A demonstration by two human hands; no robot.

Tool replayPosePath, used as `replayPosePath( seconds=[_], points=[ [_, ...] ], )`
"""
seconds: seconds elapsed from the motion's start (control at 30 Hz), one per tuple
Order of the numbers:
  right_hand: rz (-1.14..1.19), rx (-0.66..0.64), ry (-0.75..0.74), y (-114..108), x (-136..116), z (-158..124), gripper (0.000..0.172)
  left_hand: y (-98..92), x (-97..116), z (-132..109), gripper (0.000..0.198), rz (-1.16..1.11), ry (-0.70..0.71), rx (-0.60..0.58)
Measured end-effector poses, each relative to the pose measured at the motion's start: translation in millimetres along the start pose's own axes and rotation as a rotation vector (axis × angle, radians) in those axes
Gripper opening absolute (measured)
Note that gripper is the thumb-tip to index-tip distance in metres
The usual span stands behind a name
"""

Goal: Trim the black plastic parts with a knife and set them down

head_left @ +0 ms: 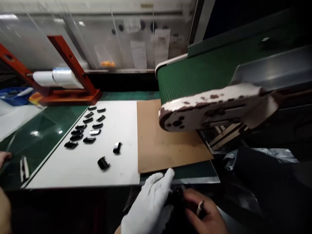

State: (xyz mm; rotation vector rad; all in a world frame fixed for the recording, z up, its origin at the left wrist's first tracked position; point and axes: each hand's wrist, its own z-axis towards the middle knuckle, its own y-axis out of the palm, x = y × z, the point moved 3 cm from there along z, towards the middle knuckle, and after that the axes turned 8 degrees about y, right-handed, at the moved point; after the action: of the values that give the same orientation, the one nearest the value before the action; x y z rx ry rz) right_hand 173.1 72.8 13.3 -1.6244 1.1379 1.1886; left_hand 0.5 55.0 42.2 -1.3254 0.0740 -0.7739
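Small dark glossy part [179, 192] sits between the person's two hands at the bottom of the head view, partly lost in shadow, just below the front edge of a dark green mat [192, 174]; its long axis and which way it points cannot be made out. The left hand [146, 208], gloved in white cloth, comes in from below with its fingers [168, 174] stretched forward beside the part. The right hand [204, 211], bare, curls in from the other side with a thin pale sliver [200, 208] between its fingers. The hands are close together, apparently not touching; whether either is clamped on the part cannot be told. Beyond them, a rectangular tan cardboard sheet [170, 139] lies on the mat, under the end of a ribbed green conveyor belt [195, 78] and a chipped white metal bracket [209, 107]. To its left, a flat white board [122, 130] carries glossy black clip-shaped parts [89, 122] in loose rows, spaced apparently so that none touches another, their long axes running roughly crosswise; two lie set off nearer the front. Another person's hand [4, 157] shows at the far left edge, well apart.
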Motion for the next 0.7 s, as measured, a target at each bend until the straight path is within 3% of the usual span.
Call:
replayPosePath(
  seconds=[0.1, 0.2, 0.33, 0.57, 0.7],
  points=[
    [-0.045, -0.043, 0.006, 1.0, 8.2, -0.7, 0.013, 13.0, 7.0, 5.9, 0.104, -0.051, 0.04, -0.069],
    [0.068, -0.014, 0.12, 2.2, 21.8, -5.0, 0.01, 10.4, 8.4, 12.0, 0.098, -0.053, 0.103, -0.048],
    [0.229, 0.029, 0.25, 7.7, 36.3, -7.9, 0.021, 9.9, 6.7, 13.2, 0.087, -0.062, 0.153, -0.08],
    [0.281, 0.091, 0.36, 10.3, 46.8, -1.9, 0.03, 12.3, 5.8, 21.6, 0.064, -0.007, 0.141, -0.092],
    [0.379, 0.057, 0.38, 12.0, 49.8, 0.1, 0.028, 11.1, 6.9, 30.1, 0.065, -0.04, 0.109, -0.078]
  ],
)
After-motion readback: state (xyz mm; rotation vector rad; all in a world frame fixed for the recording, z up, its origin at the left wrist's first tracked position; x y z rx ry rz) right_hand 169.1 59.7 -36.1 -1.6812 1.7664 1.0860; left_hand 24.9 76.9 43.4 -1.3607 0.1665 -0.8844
